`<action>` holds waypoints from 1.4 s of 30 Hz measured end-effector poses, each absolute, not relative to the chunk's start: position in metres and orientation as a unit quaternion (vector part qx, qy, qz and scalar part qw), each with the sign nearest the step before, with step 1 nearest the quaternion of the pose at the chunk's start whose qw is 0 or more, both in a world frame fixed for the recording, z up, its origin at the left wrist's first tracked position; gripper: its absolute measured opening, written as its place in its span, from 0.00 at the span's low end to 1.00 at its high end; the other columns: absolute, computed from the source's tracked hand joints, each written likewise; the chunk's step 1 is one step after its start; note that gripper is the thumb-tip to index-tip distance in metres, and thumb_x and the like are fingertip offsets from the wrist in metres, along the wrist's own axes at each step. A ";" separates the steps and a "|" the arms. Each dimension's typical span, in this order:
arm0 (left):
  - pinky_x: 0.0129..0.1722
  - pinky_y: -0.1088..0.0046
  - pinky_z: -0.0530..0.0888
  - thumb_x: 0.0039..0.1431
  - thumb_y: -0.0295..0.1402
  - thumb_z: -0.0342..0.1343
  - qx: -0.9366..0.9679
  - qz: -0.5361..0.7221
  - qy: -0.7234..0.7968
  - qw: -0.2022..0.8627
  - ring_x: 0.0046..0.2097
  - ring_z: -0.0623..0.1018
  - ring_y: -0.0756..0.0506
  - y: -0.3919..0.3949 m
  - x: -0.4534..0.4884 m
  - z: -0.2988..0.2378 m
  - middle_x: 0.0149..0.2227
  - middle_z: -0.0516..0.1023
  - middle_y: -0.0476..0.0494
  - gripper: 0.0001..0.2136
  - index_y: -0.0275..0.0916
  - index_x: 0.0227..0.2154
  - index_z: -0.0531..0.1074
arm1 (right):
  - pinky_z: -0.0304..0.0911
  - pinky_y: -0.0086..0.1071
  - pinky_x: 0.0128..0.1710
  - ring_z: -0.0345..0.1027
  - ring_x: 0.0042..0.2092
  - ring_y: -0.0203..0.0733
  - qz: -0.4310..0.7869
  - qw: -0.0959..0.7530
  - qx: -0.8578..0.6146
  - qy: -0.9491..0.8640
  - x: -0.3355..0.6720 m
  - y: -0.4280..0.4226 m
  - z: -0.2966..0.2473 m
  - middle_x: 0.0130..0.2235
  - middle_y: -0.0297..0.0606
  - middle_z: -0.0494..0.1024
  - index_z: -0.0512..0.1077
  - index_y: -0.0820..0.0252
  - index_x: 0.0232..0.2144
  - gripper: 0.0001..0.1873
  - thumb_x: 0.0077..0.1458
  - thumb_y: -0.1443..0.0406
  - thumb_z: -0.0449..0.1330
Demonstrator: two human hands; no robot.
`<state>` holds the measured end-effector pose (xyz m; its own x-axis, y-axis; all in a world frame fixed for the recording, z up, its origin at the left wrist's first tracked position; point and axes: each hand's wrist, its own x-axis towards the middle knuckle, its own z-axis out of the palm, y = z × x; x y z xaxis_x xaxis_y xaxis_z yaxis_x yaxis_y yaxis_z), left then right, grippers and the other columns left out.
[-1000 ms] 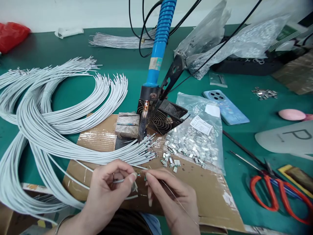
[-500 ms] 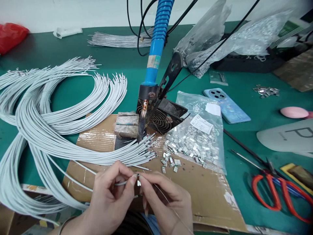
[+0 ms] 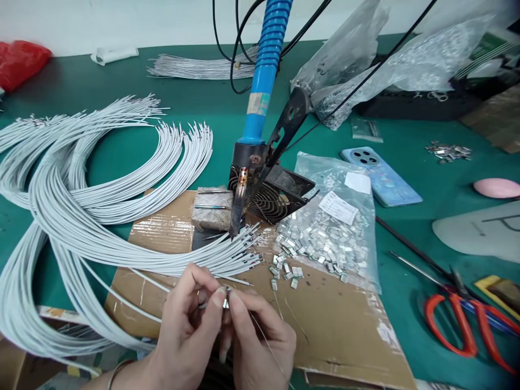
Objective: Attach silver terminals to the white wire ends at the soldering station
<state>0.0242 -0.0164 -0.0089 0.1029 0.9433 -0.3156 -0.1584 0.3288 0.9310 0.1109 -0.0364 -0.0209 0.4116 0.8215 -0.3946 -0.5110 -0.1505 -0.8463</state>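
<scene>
My left hand is closed, its thumb and forefinger pinched on the end of a white cable that my fingers mostly hide. Opposite it, my right hand pinches a small shiny metal connector where the fingertips of both hands meet. How the cable end sits against the connector I cannot tell. A thin wire runs down across my right hand's fingers. Just beyond my hands, the ends of a bundle of white cables lie on cardboard. Loose metal connectors lie to the right.
A blue-handled soldering iron hangs tip-down in a stand over a small fan and a grimy block. A plastic bag of connectors, a phone and red-handled pliers lie to the right.
My right hand has shifted left and closed in on my left hand. The connector now sits between both hands' fingertips, and less cable shows. Thin strands on the cardboard have come into view.
</scene>
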 end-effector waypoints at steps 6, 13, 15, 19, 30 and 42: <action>0.27 0.80 0.71 0.68 0.45 0.64 0.368 0.430 0.520 0.640 0.26 0.73 0.51 -0.008 0.021 -0.001 0.26 0.75 0.52 0.15 0.40 0.31 0.71 | 0.61 0.23 0.21 0.63 0.21 0.30 0.504 0.623 -0.562 -0.204 0.128 -0.029 -0.016 0.22 0.32 0.76 0.88 0.55 0.27 0.05 0.52 0.60 0.75; 0.34 0.78 0.72 0.72 0.40 0.61 0.434 0.390 0.504 0.637 0.33 0.76 0.49 0.000 0.011 0.003 0.33 0.80 0.47 0.12 0.39 0.34 0.74 | 0.66 0.26 0.25 0.69 0.22 0.33 0.497 0.582 -0.599 -0.234 0.155 -0.023 -0.013 0.21 0.31 0.77 0.86 0.54 0.29 0.06 0.55 0.60 0.74; 0.37 0.79 0.74 0.72 0.38 0.61 0.442 0.403 0.494 0.631 0.35 0.79 0.49 0.000 0.012 0.004 0.36 0.81 0.46 0.10 0.39 0.34 0.75 | 0.66 0.26 0.26 0.69 0.24 0.34 0.483 0.586 -0.587 -0.280 0.158 -0.021 -0.013 0.24 0.32 0.79 0.87 0.52 0.30 0.04 0.57 0.61 0.72; 0.36 0.82 0.74 0.71 0.33 0.61 0.465 0.418 0.497 0.601 0.35 0.78 0.51 0.000 0.015 0.004 0.37 0.81 0.48 0.08 0.40 0.34 0.77 | 0.64 0.25 0.25 0.68 0.26 0.32 0.480 0.582 -0.572 -0.322 0.161 -0.018 -0.012 0.29 0.31 0.79 0.88 0.46 0.34 0.06 0.58 0.64 0.71; 0.28 0.82 0.70 0.67 0.27 0.60 0.507 0.389 0.528 0.560 0.31 0.77 0.51 0.006 0.017 0.010 0.33 0.81 0.48 0.08 0.40 0.30 0.75 | 0.62 0.26 0.25 0.67 0.26 0.33 0.462 0.545 -0.554 -0.427 0.170 -0.018 -0.018 0.31 0.32 0.80 0.89 0.42 0.41 0.11 0.62 0.66 0.69; 0.31 0.84 0.74 0.64 0.23 0.61 0.487 0.416 0.519 0.566 0.31 0.80 0.51 0.009 0.021 0.005 0.32 0.81 0.48 0.09 0.39 0.28 0.75 | 0.69 0.24 0.32 0.76 0.34 0.36 0.448 0.550 -0.562 -0.425 0.169 -0.019 -0.018 0.34 0.31 0.82 0.88 0.39 0.41 0.13 0.62 0.67 0.69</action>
